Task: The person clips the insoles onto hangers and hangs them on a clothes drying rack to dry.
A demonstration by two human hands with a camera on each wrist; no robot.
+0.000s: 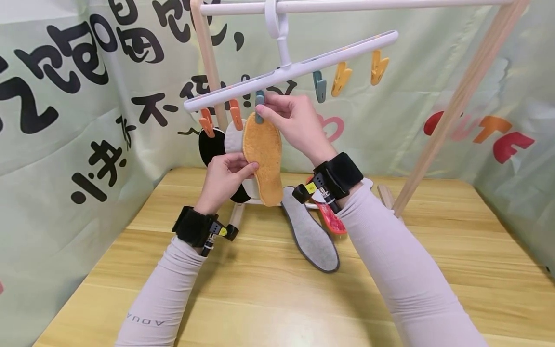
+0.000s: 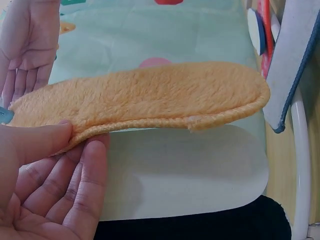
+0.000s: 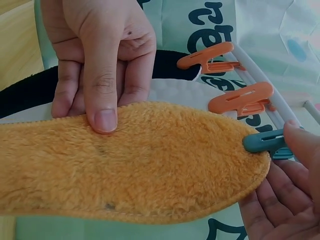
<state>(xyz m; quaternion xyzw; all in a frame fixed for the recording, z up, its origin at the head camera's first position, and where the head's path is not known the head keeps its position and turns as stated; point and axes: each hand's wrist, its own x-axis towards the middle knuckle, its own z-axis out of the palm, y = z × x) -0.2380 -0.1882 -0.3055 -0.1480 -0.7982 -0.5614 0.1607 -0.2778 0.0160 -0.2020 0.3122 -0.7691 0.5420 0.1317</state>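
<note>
A fuzzy orange-yellow insole (image 1: 265,159) hangs upright from a teal clothespin (image 3: 267,142) on a white clip hanger (image 1: 243,87). Thumb and fingers of my left hand (image 1: 223,178) pinch the insole's left edge, around mid-length. My right hand (image 1: 299,120) grips the teal clothespin at the insole's top end, thumb on one side and fingers behind. Just left of it hang a white insole (image 1: 233,140) and a black insole (image 1: 211,145), each under an orange clothespin (image 3: 241,99). The orange-yellow insole partly covers the white one.
The hanger tilts, its right end higher, on a rack's white rod (image 1: 390,5) between wooden posts (image 1: 459,106). Another teal clothespin (image 1: 319,86) and two yellow clothespins (image 1: 341,78) dangle on the right. Below, a grey insole (image 1: 310,231) and a red insole (image 1: 333,219) lie on the wooden table (image 1: 260,289).
</note>
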